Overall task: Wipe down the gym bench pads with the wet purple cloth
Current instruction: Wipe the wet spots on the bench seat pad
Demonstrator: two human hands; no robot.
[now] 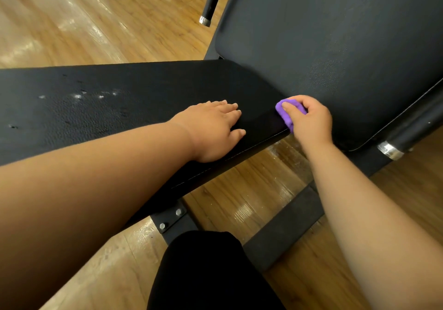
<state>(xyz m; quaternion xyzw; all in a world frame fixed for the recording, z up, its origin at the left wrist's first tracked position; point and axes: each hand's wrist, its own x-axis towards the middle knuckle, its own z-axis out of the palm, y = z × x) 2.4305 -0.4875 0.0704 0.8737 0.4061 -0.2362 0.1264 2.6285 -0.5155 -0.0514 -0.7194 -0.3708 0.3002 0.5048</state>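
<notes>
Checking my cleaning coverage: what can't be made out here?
- Head view: most of the crumpled purple cloth, covered by the right hand.
- Head view: tilted black padded backrest, cut off by top and right edges.
- Head view: flat black bench pad, partly under the left hand and forearm.

Mid-frame, the right grip (309, 120) pinches the purple cloth (285, 120) against the end of the long black pad (96, 118), beside the wider pad (335, 46) at upper right. The left grip (213, 130) rests flat on that long black pad.
</notes>
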